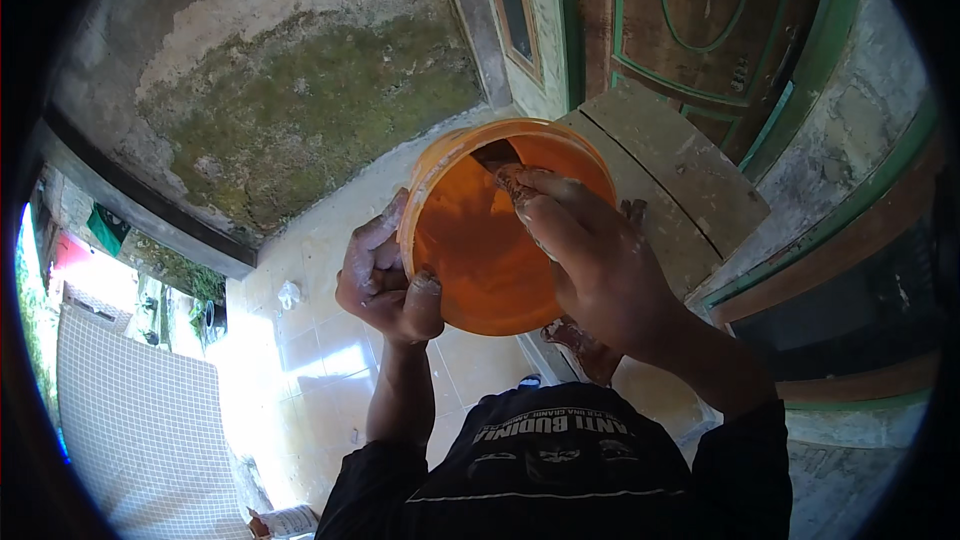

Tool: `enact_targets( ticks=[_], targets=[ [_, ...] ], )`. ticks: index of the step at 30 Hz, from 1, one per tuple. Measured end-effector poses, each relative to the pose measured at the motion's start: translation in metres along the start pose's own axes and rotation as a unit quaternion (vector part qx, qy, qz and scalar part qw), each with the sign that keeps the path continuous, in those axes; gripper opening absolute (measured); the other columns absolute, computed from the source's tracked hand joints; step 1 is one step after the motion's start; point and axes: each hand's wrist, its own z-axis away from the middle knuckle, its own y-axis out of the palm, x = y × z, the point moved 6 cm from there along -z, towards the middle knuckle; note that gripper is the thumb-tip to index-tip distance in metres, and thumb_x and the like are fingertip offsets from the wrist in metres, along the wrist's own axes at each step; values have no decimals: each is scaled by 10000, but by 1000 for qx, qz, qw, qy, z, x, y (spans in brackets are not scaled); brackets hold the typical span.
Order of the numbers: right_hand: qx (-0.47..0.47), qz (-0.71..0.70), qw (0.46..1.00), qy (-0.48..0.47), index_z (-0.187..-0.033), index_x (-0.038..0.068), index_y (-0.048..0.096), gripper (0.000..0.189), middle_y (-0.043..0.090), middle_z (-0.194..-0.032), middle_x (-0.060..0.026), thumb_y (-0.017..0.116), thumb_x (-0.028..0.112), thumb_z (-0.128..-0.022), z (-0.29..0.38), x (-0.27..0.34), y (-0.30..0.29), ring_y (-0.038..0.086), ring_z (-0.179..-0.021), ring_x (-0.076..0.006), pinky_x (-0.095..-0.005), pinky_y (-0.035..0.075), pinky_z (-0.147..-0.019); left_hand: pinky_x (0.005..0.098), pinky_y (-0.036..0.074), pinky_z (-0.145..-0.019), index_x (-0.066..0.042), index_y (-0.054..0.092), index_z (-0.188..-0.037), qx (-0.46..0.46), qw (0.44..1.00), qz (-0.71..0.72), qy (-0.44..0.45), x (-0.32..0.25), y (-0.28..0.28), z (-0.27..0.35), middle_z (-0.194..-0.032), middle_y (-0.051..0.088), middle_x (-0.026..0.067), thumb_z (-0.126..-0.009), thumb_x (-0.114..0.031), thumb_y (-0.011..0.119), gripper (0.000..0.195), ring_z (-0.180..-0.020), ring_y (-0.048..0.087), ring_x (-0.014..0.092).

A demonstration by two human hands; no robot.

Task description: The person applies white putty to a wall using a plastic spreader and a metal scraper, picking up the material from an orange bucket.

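An orange plastic bucket [495, 292] is held up in front of my chest, its mouth tilted towards me. My left hand [394, 277] grips the bucket's left rim, thumb inside and fingers outside, with whitish residue on the skin. In my right hand [592, 247] is a flat-bladed scraper [498, 154], reaching into the upper part of the bucket. Its dark blade lies close to the inner wall; whether they touch cannot be told. My fingers hide most of the handle. Darker shading covers the bucket's inside, and pale smears mark the rim.
Beyond the bucket at right stands a worn wooden table [675, 157], before a brown door [705, 7] with green trim. A mossy, peeling wall [322, 105] rises ahead. Tiled floor [330, 337] lies below, with a small white scrap [288, 295]. A crumpled bag [289, 522] sits at lower left.
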Motion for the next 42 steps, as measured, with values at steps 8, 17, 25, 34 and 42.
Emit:
enact_targets(
  ticks=[8, 17, 25, 34, 42],
  targets=[
    [83, -32, 995, 54, -1047, 14, 449, 331, 535, -1042, -178, 567, -54, -745, 19, 7, 13, 600, -933, -309, -373, 555, -738, 294, 474, -830, 215, 442, -1101, -8, 996, -27, 82, -4, 3, 1, -951, 628, 290, -754, -64, 541, 456, -852, 641, 213],
    [61, -45, 997, 33, -1043, 10, 465, 318, 566, -972, -171, 539, -70, -745, 9, 12, -4, 583, -960, -318, -408, 504, -809, 324, 493, -821, 219, 426, -1105, -32, 994, 30, 104, -7, 1, 5, -973, 601, 328, -801, -116, 599, 484, -874, 641, 253],
    [59, -80, 993, 58, -1055, 8, 453, 307, 575, -964, -157, 538, -49, -765, 9, 12, -7, 596, -934, -325, -395, 531, -746, 335, 493, -826, 218, 433, -1089, -49, 994, 38, 95, -2, -5, 15, -1001, 590, 334, -794, -117, 613, 481, -900, 636, 268],
    [90, -67, 990, 83, -1042, 3, 459, 285, 567, -907, -176, 565, -28, -779, 12, 14, 4, 618, -856, -324, -389, 532, -712, 305, 487, -812, 216, 465, -1053, -16, 995, 36, 88, 0, -4, 15, -959, 617, 304, -782, -132, 596, 460, -851, 644, 236],
    [46, -71, 996, 25, -1005, -14, 479, 283, 561, -942, -190, 558, -86, -743, 17, 45, -40, 611, -866, -348, -393, 527, -726, 293, 489, -796, 220, 450, -1050, -37, 993, 34, 111, -3, -11, 17, -940, 620, 307, -804, -102, 583, 426, -849, 640, 219]
  ],
)
